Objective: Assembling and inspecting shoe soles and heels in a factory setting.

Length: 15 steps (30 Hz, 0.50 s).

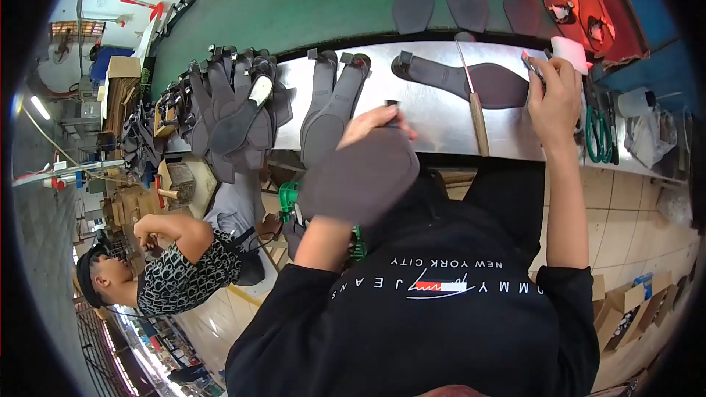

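Observation:
My left hand (365, 126) grips a dark grey sandal sole (360, 176), held above the table's near edge and smeared by motion; a small black heel block shows at its far end. My right hand (557, 103) is closed on a small dark item with a reddish end (531, 63), too small to name, beside a white foam-like block (570, 53). Between the hands another sandal sole (500, 87) lies flat on the metal table (441, 131). A wooden-handled tool with a thin blade (478, 121) rests across it.
Two soles (334, 106) lie left of my left hand, beside a heaped pile of soles (235, 114). On the green surface (323, 0) beyond are sandals with shiny ornaments (413, 11). Green-handled scissors (599, 136) hang at the right. A person (184, 265) sits at left.

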Each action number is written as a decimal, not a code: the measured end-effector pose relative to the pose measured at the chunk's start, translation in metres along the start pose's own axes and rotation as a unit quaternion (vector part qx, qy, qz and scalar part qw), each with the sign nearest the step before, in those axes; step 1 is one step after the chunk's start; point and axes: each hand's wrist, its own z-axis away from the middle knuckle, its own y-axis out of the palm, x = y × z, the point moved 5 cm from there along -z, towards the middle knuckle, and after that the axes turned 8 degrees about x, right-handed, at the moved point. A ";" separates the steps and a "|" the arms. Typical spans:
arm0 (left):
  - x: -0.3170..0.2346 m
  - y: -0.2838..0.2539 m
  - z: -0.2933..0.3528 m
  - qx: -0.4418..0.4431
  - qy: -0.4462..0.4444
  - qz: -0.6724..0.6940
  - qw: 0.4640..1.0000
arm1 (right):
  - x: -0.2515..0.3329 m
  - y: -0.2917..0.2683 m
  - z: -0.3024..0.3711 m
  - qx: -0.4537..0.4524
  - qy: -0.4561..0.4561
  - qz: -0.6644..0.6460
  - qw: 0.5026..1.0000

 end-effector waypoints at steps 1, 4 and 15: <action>-0.015 -0.010 0.006 -0.012 0.040 -0.086 0.995 | 0.008 -0.001 -0.003 -0.004 -0.006 0.000 1.000; -0.068 -0.042 0.014 -0.072 0.200 -0.191 0.958 | 0.040 0.015 -0.004 0.106 0.035 -0.190 0.975; -0.153 -0.063 0.025 -0.308 0.427 -0.609 0.594 | 0.067 0.051 0.020 0.231 0.032 -0.097 0.968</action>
